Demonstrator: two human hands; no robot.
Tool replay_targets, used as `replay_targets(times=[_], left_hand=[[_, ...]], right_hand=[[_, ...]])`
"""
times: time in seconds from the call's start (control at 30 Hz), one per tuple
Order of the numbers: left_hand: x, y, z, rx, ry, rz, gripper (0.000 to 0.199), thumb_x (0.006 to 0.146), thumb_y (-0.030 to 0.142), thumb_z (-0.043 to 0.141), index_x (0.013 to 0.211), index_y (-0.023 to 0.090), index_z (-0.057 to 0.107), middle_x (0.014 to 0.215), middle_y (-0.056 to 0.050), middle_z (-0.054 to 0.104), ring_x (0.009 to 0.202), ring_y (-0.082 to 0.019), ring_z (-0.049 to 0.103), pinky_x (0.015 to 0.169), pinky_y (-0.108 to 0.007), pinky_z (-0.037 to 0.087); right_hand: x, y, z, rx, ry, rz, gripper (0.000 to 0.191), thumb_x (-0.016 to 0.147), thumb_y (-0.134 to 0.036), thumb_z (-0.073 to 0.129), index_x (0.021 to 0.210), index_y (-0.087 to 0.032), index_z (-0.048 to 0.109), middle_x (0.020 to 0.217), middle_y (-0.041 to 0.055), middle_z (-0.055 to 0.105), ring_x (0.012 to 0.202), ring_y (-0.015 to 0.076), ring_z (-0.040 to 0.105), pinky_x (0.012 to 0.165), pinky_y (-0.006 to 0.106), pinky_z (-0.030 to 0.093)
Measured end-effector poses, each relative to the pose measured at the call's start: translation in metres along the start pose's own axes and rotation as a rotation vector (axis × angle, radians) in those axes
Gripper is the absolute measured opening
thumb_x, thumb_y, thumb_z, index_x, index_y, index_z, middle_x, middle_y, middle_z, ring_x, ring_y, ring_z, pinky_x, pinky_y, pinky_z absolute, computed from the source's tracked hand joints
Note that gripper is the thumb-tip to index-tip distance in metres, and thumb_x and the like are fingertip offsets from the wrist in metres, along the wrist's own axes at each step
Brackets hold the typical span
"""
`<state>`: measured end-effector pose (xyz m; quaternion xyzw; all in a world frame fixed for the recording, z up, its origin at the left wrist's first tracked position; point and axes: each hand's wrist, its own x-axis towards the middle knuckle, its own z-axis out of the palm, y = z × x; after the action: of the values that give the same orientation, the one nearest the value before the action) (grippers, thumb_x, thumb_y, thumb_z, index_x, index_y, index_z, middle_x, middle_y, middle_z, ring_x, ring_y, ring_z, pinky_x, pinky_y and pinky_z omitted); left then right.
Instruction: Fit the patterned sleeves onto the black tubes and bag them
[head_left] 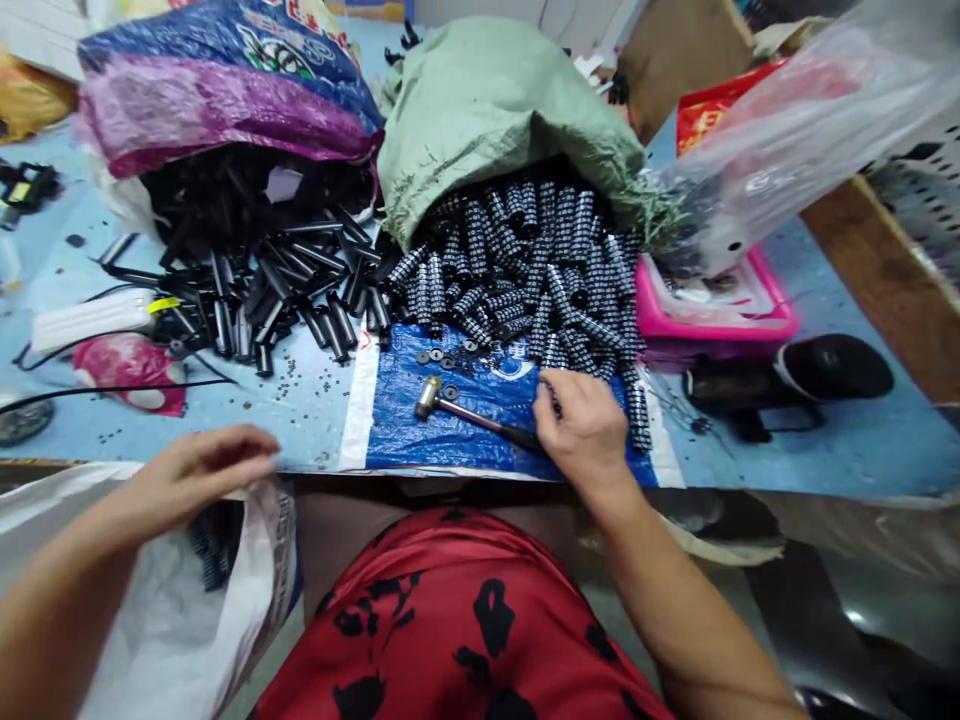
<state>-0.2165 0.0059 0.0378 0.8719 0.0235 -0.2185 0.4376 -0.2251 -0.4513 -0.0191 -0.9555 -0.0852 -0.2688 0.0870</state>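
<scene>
Closest to the lens is a red garment with black splotches. The left hand hovers over a white sack, fingers loose, nothing visible in them. The right hand is at the near edge of the heap of patterned tubes on the worktop, fingers curled by one patterned tube; can't tell if they're really gripping it. It's partly hidden, but its long axis runs roughly away from the person. The rest point all over. Progress? Partway at best, seemingly: a few patterned ones in the sack, tons still heaped, plus plain black tubes. Hammer lies head to the left, handle toward the right hand.
</scene>
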Motion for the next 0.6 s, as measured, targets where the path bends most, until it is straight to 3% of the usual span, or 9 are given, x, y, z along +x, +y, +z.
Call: replay_targets(times=[0.03, 0.1, 0.2, 0.33, 0.47, 0.6], left_hand=[[0.017, 0.010, 0.003, 0.055, 0.031, 0.019, 0.035, 0.076, 0.059, 0.075, 0.086, 0.025, 0.076, 0.075, 0.003, 0.070, 0.069, -0.017, 0.061, 0.063, -0.026, 0.047], [0.053, 0.028, 0.007, 0.145, 0.211, 0.057, 0.035, 0.081, 0.056, 0.065, 0.080, 0.021, 0.070, 0.067, -0.002, 0.066, 0.063, -0.018, 0.058, 0.060, -0.028, 0.044], [0.104, 0.048, 0.016, 0.455, 0.436, 0.078, 0.029, 0.089, 0.042, 0.055, 0.077, 0.019, 0.067, 0.077, -0.008, 0.070, 0.076, -0.023, 0.064, 0.070, -0.033, 0.046], [0.148, 0.062, 0.029, 0.703, 0.462, -0.080, 0.036, 0.092, 0.047, 0.054, 0.080, 0.017, 0.069, 0.091, -0.017, 0.073, 0.092, -0.032, 0.067, 0.080, -0.040, 0.048], [0.165, 0.055, 0.032, 0.592, 0.487, -0.143, 0.025, 0.088, 0.040, 0.061, 0.087, 0.017, 0.070, 0.094, -0.016, 0.073, 0.095, -0.030, 0.067, 0.082, -0.037, 0.048], [0.167, 0.040, 0.026, 0.493, 0.465, -0.157, 0.012, 0.083, 0.027, 0.062, 0.082, 0.017, 0.068, 0.086, -0.009, 0.073, 0.085, -0.023, 0.066, 0.077, -0.032, 0.046]], right_hand=[[0.005, 0.011, -0.004, -0.062, -0.058, -0.021, 0.027, 0.096, -0.018, 0.056, 0.119, -0.017, 0.071, 0.115, 0.0139, 0.071, 0.099, 0.0263, 0.063, 0.086, 0.040, 0.048], [0.016, 0.028, -0.009, -0.153, -0.196, -0.149, 0.031, 0.094, -0.015, 0.055, 0.119, -0.019, 0.073, 0.126, 0.0155, 0.067, 0.108, 0.0298, 0.060, 0.085, 0.042, 0.046], [0.028, 0.041, -0.005, -0.223, -0.342, -0.339, 0.033, 0.092, -0.013, 0.053, 0.116, -0.021, 0.074, 0.129, 0.0167, 0.065, 0.107, 0.0305, 0.058, 0.080, 0.040, 0.042], [0.038, 0.045, 0.008, -0.254, -0.379, -0.479, 0.030, 0.093, -0.011, 0.052, 0.110, -0.020, 0.075, 0.123, 0.0165, 0.067, 0.103, 0.0299, 0.059, 0.077, 0.039, 0.040], [0.042, 0.048, 0.013, -0.133, -0.308, -0.514, 0.034, 0.095, -0.010, 0.047, 0.117, -0.018, 0.072, 0.126, 0.0164, 0.068, 0.105, 0.0298, 0.063, 0.081, 0.042, 0.045], [0.036, 0.034, 0.008, 0.188, -0.175, -0.437, 0.033, 0.099, -0.019, 0.054, 0.130, -0.018, 0.064, 0.129, 0.0142, 0.070, 0.113, 0.0277, 0.067, 0.095, 0.043, 0.051]])
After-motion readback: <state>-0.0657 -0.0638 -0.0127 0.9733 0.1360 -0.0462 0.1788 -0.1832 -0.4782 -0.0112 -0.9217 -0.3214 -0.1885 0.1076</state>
